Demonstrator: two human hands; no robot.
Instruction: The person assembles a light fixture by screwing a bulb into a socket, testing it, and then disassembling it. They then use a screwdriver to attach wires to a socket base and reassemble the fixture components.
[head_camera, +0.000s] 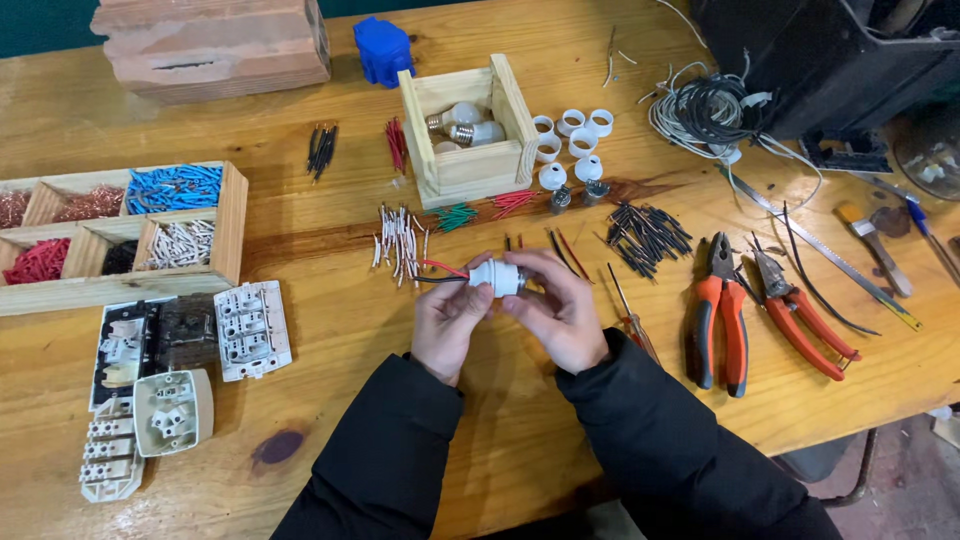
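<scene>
Both my hands hold a white lamp socket (497, 277) just above the wooden table (520, 450). My left hand (449, 318) grips its left end, where a red and a black wire (438, 272) stick out to the left. My right hand (558, 308) wraps the socket's right end from above. A small wooden box (470, 172) with light bulbs (466, 124) stands behind the hands, with white socket rings (572, 132) beside it.
Orange-handled pliers (722, 315) and cutters (800, 315) lie right of my hands, a screwdriver (628, 315) beside my right wrist. Cut wire pieces (648, 235) are scattered behind. A divided tray of wire bits (120, 235) and white switch parts (180, 370) sit left. A cable coil (705, 110) lies back right.
</scene>
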